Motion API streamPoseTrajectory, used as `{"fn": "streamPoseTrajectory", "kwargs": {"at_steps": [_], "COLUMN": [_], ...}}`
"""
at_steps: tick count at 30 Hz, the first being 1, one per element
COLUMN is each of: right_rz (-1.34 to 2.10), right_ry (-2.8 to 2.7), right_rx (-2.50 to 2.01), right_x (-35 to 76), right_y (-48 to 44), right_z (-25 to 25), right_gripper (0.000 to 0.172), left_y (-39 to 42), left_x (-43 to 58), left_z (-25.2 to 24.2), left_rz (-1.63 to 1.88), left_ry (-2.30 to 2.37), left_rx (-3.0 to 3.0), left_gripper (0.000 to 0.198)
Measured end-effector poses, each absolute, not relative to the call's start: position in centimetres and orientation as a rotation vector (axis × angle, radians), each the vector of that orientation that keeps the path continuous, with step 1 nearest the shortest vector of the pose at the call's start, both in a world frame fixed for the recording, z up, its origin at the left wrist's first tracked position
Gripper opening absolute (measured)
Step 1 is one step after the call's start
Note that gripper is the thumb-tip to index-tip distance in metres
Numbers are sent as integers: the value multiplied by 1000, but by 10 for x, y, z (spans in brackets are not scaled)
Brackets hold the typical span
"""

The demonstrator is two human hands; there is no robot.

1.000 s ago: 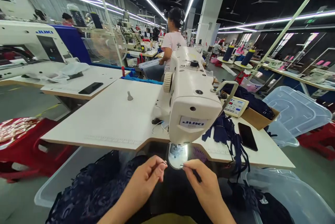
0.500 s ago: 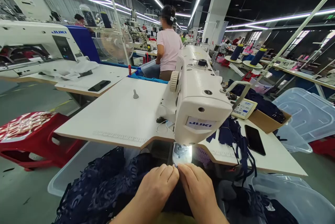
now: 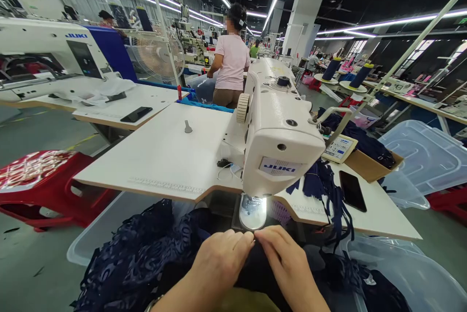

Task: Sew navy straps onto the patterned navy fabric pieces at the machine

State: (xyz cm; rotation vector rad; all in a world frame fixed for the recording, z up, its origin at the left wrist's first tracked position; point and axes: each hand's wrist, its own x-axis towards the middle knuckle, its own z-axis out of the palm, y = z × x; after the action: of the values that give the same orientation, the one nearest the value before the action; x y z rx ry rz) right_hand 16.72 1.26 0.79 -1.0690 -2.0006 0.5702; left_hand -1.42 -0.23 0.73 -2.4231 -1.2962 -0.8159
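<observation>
Tiny item (image 3: 254, 240) | glinting, mostly hidden, too small to identify | pinched between left hand (image 3: 223, 256) and right hand (image 3: 285, 256), near lit machine plate (image 3: 251, 213)

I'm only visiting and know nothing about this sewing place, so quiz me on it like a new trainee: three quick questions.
1. Which name is on the front of the nearest machine: (a) SINGER, (b) JUKI or (c) BROTHER?
2. True or false: the fingertips of the left hand and right hand are close together.
3. Fill in: the stool at the picture's left is mostly ___.

Key: 1. b; 2. true; 3. red.
</observation>
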Motion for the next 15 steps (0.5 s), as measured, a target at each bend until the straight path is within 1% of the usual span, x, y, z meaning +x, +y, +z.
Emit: {"fn": "streamPoseTrajectory", "kwargs": {"at_steps": [3, 6, 8, 10, 11, 13, 15], "right_rz": [600, 615, 579, 493, 432, 288, 151], "right_ry": [-1779, -1756, -1828, -1980, -2076, -2259, -2369], "right_rx": [-1187, -1180, -1146, -1110, -1094, -1080, -1087], "right_x": [162, 159, 161, 165, 166, 169, 169], "right_y": [12, 13, 15, 15, 15, 13, 10], "right_z": [5, 4, 4, 3, 2, -1, -5], "right_gripper": [17, 17, 17, 21, 21, 16, 16], "left_y": [-4, -5, -4, -3, -3, -3, -4], "left_x": [-11, -15, -18, -21, -21, -21, -20], "left_z": [4, 0, 0, 3, 5, 10, 13], "left_rz": [-848, -816, -809, -828, -832, -808, -754], "left_ry": [-1312, -1230, -1240, -1293, -1334, -1428, -1540], "left_rx": [-2433, -2505, -2485, -2471, -2488, -2588, -2726], "left_gripper": [22, 24, 19, 16, 17, 21, 22]}}
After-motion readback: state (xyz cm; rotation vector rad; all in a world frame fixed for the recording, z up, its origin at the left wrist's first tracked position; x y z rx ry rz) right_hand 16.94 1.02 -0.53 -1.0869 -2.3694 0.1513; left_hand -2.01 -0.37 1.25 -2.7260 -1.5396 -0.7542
